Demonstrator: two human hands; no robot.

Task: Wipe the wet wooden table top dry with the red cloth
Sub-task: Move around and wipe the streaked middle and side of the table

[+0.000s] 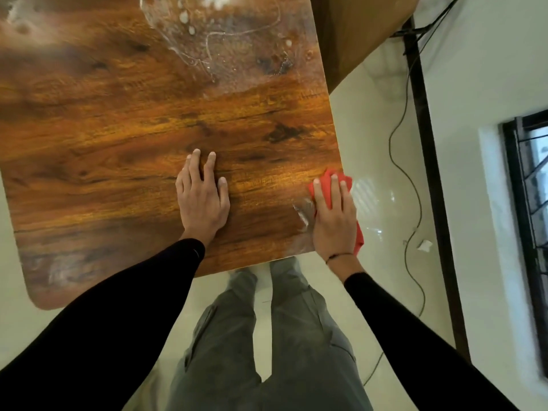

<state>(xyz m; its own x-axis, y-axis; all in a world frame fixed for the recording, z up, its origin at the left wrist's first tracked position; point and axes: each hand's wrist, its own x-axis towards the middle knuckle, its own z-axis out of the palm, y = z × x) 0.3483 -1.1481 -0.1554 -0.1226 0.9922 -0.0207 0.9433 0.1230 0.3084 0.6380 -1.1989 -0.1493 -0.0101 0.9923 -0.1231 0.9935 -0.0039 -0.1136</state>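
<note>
The wooden table top point(133, 137) fills the upper left of the head view. A large puddle of water point(225, 37) lies at its far right part, and a small wet smear point(304, 212) sits near the right edge. My right hand point(335, 221) presses flat, fingers straight, on the red cloth point(332, 185) at the table's near right corner; the cloth hangs partly over the edge. My left hand point(203, 197) rests flat on the wood near the front edge, fingers spread, holding nothing.
A whitish wet patch point(56, 271) shows at the table's near left corner. A black cable point(406, 173) snakes over the pale floor to the right. A dark metal post point(427, 149), a wall and a barred window point(530, 203) stand on the right.
</note>
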